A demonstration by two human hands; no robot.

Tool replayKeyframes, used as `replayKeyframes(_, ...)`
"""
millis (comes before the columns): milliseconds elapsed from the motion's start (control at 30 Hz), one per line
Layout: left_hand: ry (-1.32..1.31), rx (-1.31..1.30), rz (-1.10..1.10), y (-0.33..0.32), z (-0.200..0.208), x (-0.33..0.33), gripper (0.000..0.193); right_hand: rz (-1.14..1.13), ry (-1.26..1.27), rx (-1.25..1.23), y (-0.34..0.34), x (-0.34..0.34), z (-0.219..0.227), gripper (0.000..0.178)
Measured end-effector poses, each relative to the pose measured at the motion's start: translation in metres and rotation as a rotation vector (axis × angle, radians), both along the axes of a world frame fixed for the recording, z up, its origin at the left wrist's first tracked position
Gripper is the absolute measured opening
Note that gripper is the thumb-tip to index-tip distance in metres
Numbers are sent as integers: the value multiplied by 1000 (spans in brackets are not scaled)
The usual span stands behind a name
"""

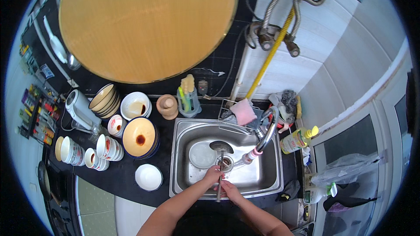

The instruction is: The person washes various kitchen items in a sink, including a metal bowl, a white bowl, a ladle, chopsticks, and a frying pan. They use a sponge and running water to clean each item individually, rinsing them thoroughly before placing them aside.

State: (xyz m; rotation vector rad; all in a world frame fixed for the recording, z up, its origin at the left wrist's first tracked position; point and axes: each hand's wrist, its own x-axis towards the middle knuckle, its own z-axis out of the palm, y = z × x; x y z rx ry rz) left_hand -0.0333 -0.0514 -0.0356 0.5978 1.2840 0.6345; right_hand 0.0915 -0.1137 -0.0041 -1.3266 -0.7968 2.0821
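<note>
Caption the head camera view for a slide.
Left hand and right hand hold a metal ladle over a steel sink beside stacked bowls.

Straight beyond the fingers [225, 184], black wall tiles [225, 57] rise behind a black counter [120, 181], which runs off to their left. Farther beyond and to the left, a big round wood-coloured board [148, 22] stands against that dark wall. Beyond the fingers and slightly right, a white pipe [242, 67] marks where pale wall tiles [328, 39] begin, crossed by a yellow hose [273, 52]. Well to the right are white-framed glazed panels [350, 140]; bent by the lens, they could be a door or a window. Left and nearer than the fingers, a pale green front panel [94, 201] sits below the counter edge. The light is bright on the pale tiles.
</note>
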Motion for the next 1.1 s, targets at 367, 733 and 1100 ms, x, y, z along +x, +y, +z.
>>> replayKeyframes(367, 167, 87, -295, -24, 48, -65, 29, -167, -826, 888, 53, 53, -24, 48)
replayKeyframes(733, 588, 654, -616, -39, 99, -73, 28, -257, -604, 527, 112, 36, 21, 40)
replayKeyframes(1100, 810, 737, -721, -40, 122, -71, 28, -60, -564, 467, 114, 40, 16, 44)
